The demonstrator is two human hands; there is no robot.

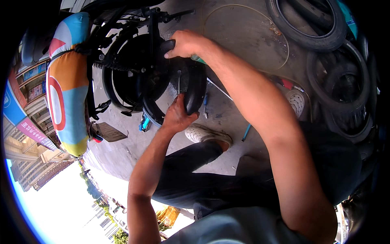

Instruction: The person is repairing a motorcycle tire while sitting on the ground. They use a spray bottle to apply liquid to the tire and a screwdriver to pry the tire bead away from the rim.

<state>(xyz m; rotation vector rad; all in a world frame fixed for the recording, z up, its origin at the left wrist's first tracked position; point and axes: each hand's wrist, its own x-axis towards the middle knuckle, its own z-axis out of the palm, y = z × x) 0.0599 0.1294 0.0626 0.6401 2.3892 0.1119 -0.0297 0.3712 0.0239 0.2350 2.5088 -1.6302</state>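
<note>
My left hand [177, 116] is closed around a slim metal tyre lever [179, 83], whose flattened end points away from me. The lever lies against a black tyre [198, 83] that stands beside a bike's dark wheel [115, 87]. My left thumb stretches toward the tyre's near edge. Farther off, my right hand [187, 44] grips a smooth black curved piece [167, 46] above the tyre; whether that piece belongs to the tyre I cannot tell. The bike's dark frame and shock absorber partly hide the wheel.
Several loose tyres [338, 75] are piled at the right. On the floor lie a blue-handled screwdriver [205, 105], a teal-ended tool [246, 132] and a red-handled tool [287, 84]. A thin hoop of tubing [288, 49] lies beyond. A colourful cushion [67, 85] hangs at the left.
</note>
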